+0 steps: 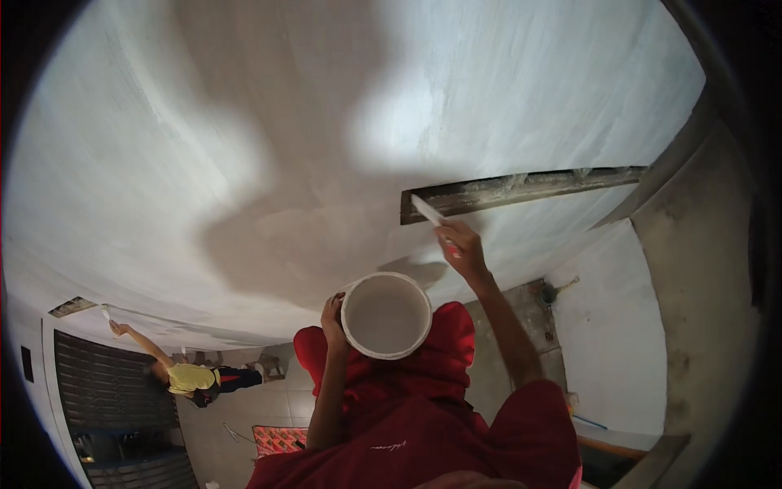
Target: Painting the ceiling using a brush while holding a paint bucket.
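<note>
My right hand (463, 247) is closed around the handle of a paintbrush (427, 210) with pale, paint-coated bristles. The brush tip meets the left end of a long, dark recessed strip (521, 186) in the white wall (326, 236). My left hand (333, 318) grips the side of a round white bucket (349, 322), held in front of my red trousers. Pale, greyish-white liquid (386, 316) lies inside the bucket. My fingers on its left side are partly hidden by the rim.
At the far left, another person (191, 378) in a yellow top reaches a brush towards the wall. Behind them is a dark slatted gate (110, 381). A red patterned mat (278, 441) lies on the tiled floor (236, 411). A small stool (274, 367) stands near the wall.
</note>
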`<state>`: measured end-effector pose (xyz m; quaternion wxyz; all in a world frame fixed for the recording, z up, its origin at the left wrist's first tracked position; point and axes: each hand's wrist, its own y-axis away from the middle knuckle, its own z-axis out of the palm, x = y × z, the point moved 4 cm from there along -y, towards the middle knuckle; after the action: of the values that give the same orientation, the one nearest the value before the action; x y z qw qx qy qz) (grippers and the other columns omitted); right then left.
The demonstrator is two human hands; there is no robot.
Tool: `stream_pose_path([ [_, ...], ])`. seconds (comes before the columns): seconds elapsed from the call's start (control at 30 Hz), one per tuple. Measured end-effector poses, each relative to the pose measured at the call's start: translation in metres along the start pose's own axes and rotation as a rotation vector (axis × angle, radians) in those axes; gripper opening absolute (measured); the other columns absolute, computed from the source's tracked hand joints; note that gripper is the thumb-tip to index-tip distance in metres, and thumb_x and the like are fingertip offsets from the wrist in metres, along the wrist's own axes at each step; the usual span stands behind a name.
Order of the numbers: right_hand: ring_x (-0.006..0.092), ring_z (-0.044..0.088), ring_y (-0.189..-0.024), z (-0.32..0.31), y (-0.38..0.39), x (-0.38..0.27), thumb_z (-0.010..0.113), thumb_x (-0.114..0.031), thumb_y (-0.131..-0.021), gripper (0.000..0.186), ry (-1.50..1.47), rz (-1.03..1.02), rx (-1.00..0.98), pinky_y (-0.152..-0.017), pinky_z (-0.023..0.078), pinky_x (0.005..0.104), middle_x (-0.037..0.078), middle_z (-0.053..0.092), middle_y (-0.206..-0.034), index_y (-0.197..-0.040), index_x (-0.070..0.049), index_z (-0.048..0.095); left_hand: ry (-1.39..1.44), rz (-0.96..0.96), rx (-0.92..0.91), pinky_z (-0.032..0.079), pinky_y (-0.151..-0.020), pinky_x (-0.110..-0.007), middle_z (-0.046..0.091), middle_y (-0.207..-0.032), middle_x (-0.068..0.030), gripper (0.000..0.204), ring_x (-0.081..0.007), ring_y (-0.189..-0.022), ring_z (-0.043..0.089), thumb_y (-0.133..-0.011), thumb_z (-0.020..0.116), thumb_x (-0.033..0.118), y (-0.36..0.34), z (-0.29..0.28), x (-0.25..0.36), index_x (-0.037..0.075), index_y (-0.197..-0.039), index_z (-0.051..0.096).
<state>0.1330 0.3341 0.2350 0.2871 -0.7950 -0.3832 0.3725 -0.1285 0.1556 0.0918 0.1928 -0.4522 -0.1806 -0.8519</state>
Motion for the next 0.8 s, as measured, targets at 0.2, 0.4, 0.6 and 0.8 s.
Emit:
stream_pose_path([
  [0.2, 0.0103, 0.062, -0.079, -0.057, 0.028, -0.067, 0.071, -0.002, -0.076, 0.012, -0.765, 0.828, 0.449, -0.072, 0.050, 0.0260, 0.005, 0.068, -0.084, -0.087, -0.001, 0.066, 0.012, -0.035, -0.002, 0.046, -0.088, -0.034, 0.061, -0.105, -0.0127, 0.033, -0.0214, -0.097, 0.059, -0.093, 0.045, 0.022, 0.009, -0.002, 0.011, -0.003, -0.113, 0.054],
  [0.4, 0.0137, 0.063, -0.072, -0.046, 0.053, -0.110, 0.070, -0.008, -0.076, 0.009, -0.711, 0.743, -0.104, -0.068, 0.050, 0.0280, 0.005, 0.067, -0.081, -0.083, -0.004, 0.068, -0.203, 0.050, -0.033, 0.045, -0.088, -0.034, 0.060, -0.107, -0.0119, 0.030, -0.0215, -0.098, 0.058, -0.095, 0.039, 0.016, 0.010, -0.005, 0.003, -0.002, -0.110, 0.056],
  [0.6, 0.0270, 0.064, -0.073, 0.029, 0.053, -0.142, 0.065, -0.004, -0.071, 0.010, -0.329, 0.457, -0.587, -0.068, 0.048, 0.0355, 0.014, 0.067, -0.079, -0.080, -0.004, 0.068, -0.146, 0.051, -0.091, 0.046, -0.086, -0.034, 0.060, -0.107, -0.0116, 0.034, -0.0211, -0.098, 0.058, -0.096, 0.034, 0.021, 0.009, 0.010, 0.007, -0.001, -0.110, 0.056],
  [0.8, 0.0337, 0.063, -0.077, 0.076, 0.075, -0.138, 0.058, 0.001, -0.067, 0.016, -0.364, 0.421, -0.626, -0.070, 0.047, 0.0403, 0.016, 0.066, -0.081, -0.080, -0.001, 0.068, -0.342, 0.167, -0.119, 0.046, -0.085, -0.034, 0.060, -0.106, -0.0110, 0.035, -0.0212, -0.097, 0.058, -0.096, 0.034, 0.022, 0.017, 0.025, 0.020, -0.001, -0.110, 0.056],
])
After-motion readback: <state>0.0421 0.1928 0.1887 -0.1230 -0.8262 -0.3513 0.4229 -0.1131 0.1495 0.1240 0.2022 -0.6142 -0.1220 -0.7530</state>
